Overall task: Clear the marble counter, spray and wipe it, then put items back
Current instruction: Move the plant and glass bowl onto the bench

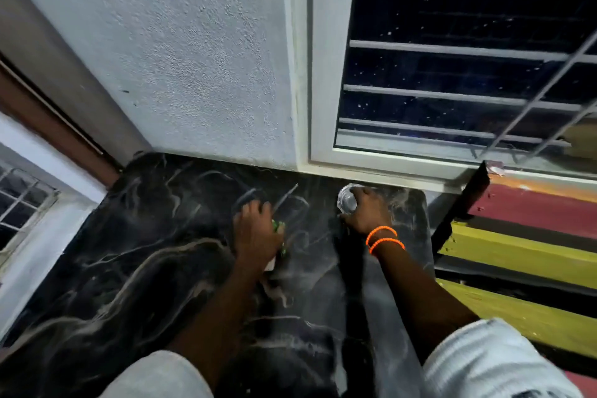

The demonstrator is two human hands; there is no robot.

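Observation:
A black marble counter (135,252) with pale veins fills the lower middle of the head view. My left hand (256,233) rests near its centre, closed over a small green and white object (278,227) that is mostly hidden under my fingers. My right hand (368,212), with two orange bead bracelets on the wrist, grips a clear glass (346,199) at the counter's far right corner, close to the window frame. The glass stands on or just above the marble; I cannot tell which.
A textured white wall (200,52) rises behind the counter. A white-framed window with bars (452,52) is at the back right. To the right of the counter's edge run red, yellow and black stripes (517,245). Another barred window (19,203) sits at the left.

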